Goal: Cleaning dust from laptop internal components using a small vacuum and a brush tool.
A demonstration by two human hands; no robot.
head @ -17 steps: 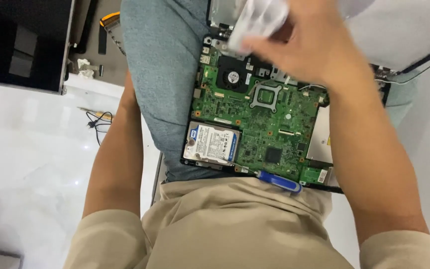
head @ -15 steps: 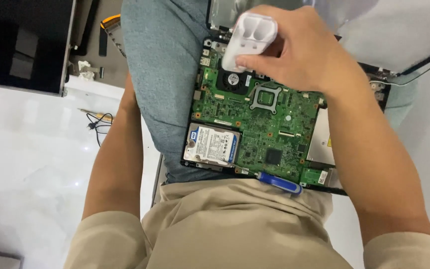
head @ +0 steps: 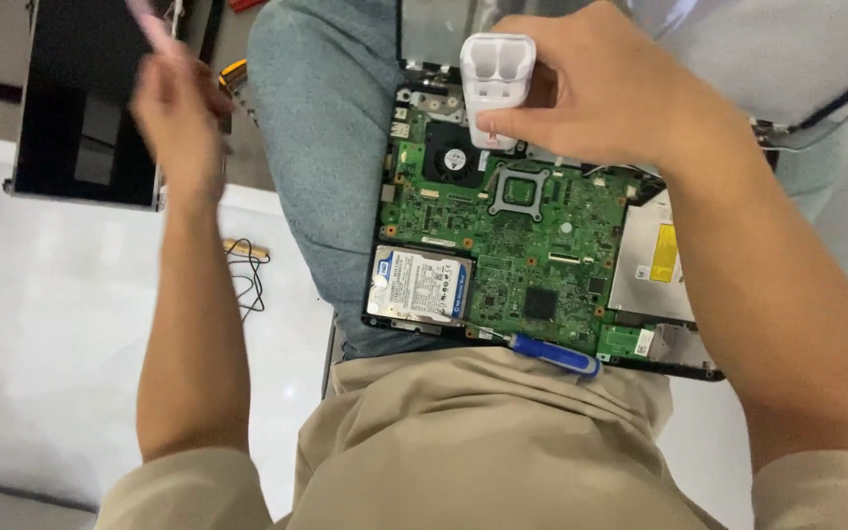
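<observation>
While the opened laptop [head: 532, 245] lay across the lap, glossy white floor [head: 41, 324] spread left of it. Right hand [head: 610, 93] fingers gripped a white case [head: 496, 88] above its board. Left hand [head: 174, 113] fingers pinched something pink, blurred.

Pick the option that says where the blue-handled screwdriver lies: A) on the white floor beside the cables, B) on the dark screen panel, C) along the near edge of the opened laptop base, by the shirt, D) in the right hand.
C: the blue-handled screwdriver lies along the near edge of the opened laptop base, free of both hands.

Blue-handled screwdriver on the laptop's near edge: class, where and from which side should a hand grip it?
Grip the blue handle, coming from above on the person's side. It lies flat and clear on the open laptop's near edge, while its thin shaft points left toward the hard drive.
</observation>
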